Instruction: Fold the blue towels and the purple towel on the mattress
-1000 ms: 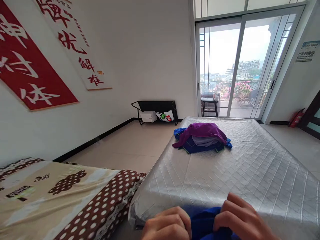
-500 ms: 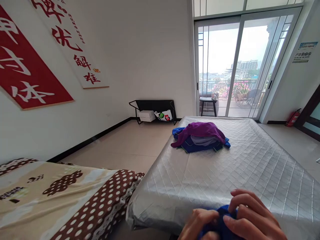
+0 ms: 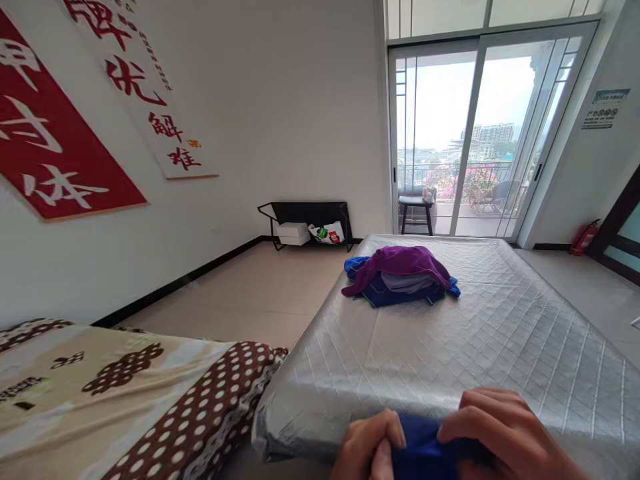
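A piece of blue cloth [image 3: 423, 448] is stretched between my two hands at the bottom edge of the view, over the near side of the silver quilted mattress [image 3: 480, 340]. My left hand [image 3: 370, 443] is closed on its left end. My right hand [image 3: 505, 433] grips the other end with bent fingers. The lower part of the cloth is cut off by the frame. Farther back on the mattress lies a heap of clothes, with a purple garment [image 3: 405, 260] on top of blue ones [image 3: 390, 295].
To the left is a bed with a brown dotted cover [image 3: 200, 400]. A black rack [image 3: 315, 212] holding white boxes [image 3: 293, 232] stands by the wall. Beyond the mattress are glass sliding doors [image 3: 470, 133]; a fire extinguisher [image 3: 584, 237] stands at right.
My hands have moved apart, the left one shifting leftward, and more of the blue cloth shows stretched between them. The heap of clothes has stayed put.
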`<state>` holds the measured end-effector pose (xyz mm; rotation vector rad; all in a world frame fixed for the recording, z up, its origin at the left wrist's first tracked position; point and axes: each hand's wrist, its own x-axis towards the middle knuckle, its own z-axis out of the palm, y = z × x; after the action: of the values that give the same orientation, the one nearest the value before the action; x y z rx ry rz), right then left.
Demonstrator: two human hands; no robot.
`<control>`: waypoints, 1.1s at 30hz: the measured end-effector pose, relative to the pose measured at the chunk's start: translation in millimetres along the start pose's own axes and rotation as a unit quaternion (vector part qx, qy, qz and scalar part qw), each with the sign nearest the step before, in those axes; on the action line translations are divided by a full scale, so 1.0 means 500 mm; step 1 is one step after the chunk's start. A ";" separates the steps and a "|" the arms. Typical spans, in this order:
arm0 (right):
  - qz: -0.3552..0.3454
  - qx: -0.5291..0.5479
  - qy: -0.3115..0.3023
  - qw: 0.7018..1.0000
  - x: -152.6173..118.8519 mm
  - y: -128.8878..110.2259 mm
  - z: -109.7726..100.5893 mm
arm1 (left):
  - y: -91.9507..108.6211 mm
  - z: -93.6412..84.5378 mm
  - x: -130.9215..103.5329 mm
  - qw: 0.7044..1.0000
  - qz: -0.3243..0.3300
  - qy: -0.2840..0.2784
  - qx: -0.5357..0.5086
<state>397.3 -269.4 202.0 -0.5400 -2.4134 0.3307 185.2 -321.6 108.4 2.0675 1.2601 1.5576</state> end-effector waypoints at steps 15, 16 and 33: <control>0.083 0.015 -0.020 0.996 0.029 0.031 -0.056 | -0.016 -0.048 0.044 0.968 0.080 -0.129 0.199; 0.099 0.015 -0.036 0.994 0.028 0.032 -0.059 | -0.015 -0.060 0.054 0.964 0.080 -0.111 0.226; 0.129 -0.096 0.006 0.987 0.032 0.051 -0.086 | 0.121 -0.270 0.279 0.891 0.190 -0.054 0.409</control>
<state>420.8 -235.0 234.4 -0.9421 -2.3802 0.2036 102.1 -289.2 291.1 3.0188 1.7499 1.0839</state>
